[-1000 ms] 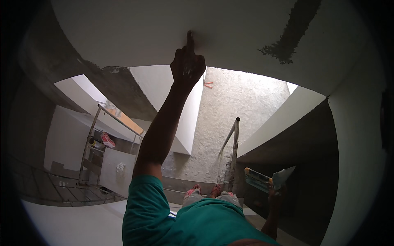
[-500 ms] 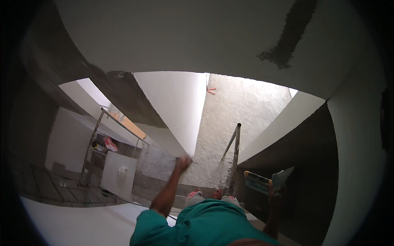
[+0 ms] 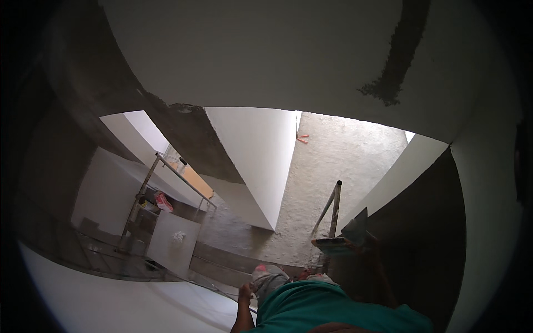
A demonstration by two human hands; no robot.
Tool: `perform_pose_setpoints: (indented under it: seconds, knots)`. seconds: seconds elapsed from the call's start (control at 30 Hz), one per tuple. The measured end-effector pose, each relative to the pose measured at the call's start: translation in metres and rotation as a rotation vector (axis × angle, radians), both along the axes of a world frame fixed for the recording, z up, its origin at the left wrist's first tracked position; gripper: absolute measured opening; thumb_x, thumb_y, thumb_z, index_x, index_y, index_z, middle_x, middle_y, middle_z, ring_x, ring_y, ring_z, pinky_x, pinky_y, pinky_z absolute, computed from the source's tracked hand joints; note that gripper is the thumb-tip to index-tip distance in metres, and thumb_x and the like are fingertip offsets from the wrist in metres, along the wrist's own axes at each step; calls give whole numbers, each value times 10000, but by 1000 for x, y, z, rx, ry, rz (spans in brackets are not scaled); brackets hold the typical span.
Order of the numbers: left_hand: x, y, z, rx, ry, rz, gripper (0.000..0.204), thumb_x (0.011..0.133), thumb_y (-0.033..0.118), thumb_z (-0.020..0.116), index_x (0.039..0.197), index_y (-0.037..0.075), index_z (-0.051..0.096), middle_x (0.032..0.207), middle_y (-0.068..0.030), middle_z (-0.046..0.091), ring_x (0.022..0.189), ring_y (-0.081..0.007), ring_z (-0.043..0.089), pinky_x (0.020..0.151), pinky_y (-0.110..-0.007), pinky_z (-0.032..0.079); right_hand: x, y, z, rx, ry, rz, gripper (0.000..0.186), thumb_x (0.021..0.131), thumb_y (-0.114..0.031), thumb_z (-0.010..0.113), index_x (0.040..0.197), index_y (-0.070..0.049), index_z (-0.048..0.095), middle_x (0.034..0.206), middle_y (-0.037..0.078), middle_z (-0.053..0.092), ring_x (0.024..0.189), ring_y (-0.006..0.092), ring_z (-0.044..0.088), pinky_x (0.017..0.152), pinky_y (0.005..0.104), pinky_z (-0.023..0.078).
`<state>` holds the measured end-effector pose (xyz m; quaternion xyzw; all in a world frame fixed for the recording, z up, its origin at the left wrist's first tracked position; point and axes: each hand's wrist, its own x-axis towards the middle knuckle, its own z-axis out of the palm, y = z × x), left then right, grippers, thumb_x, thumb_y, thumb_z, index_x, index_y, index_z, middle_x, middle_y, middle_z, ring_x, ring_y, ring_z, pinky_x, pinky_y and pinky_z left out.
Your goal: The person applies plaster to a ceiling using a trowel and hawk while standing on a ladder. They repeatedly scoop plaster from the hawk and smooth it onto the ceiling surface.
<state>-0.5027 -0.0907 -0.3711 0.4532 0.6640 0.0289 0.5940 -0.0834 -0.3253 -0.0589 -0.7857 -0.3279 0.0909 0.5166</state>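
My right hand [image 3: 368,247], dim against the dark wall, is closed on two tools at once. One is a putty knife with a grey triangular blade [image 3: 355,228] pointing up. The other is a wide, flat-edged scraper [image 3: 333,246], held crosswise in front of the metal post. Low beside my left trouser leg [image 3: 270,277] is my left hand [image 3: 245,293]. Its fingers look curled, and anything inside them is too small to make out.
A metal scaffold post [image 3: 336,208] rises ahead of me. At left, a scaffold frame [image 3: 180,178] stands by a pale board [image 3: 173,238] bearing a white lump. A plastered beam [image 3: 266,55] with a dark patch [image 3: 397,66] crosses above, and a dark wall [image 3: 422,222] is at right.
My left hand has dropped from in front of the pale wall corner to beside my leg. The two tools in my right hand have shifted left and turned, and the view has tilted slightly.
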Motion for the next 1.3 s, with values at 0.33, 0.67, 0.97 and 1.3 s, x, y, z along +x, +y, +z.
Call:
perform_pose_setpoints:
  seconds: [0.33, 0.67, 0.97, 1.3]
  knots:
    - [235, 30, 266, 605, -459, -1502, 710, 765, 412, 713, 1328, 37, 495, 1356, -255, 477, 1254, -395, 459, 1041, -431, 375, -35, 78, -26, -4, 162, 377, 326, 738, -69, 771, 1021, 12, 631, 887, 144, 713, 818, 233, 705, 708, 351, 558]
    - [291, 138, 299, 360, -437, -1415, 293, 872, 295, 675, 933, 8, 673, 784, -50, 672, 689, -106, 603, 598, -293, 495, -48, 39, 9, -330, -153, -274, 589, 686, -376, 846, 1081, -38, 569, 753, 167, 643, 600, 334, 628, 556, 419, 509]
    - [333, 190, 495, 1245, -948, -520, 387, 815, -3, 594, 1196, 8, 529, 1061, -119, 616, 917, -208, 621, 806, -340, 512, -94, -35, -135, -179, -311, -485, 554, 670, -299, 863, 1074, -12, 615, 899, 177, 674, 799, 343, 660, 715, 424, 516]
    - [438, 223, 673, 2717, -384, -422, 435, 938, 88, 491, 1364, 9, 460, 1339, -217, 526, 1257, -353, 484, 1057, -449, 358, -119, -60, -118, -156, -71, -705, 510, 673, -203, 860, 1071, 6, 619, 881, 180, 658, 822, 347, 633, 773, 421, 491]
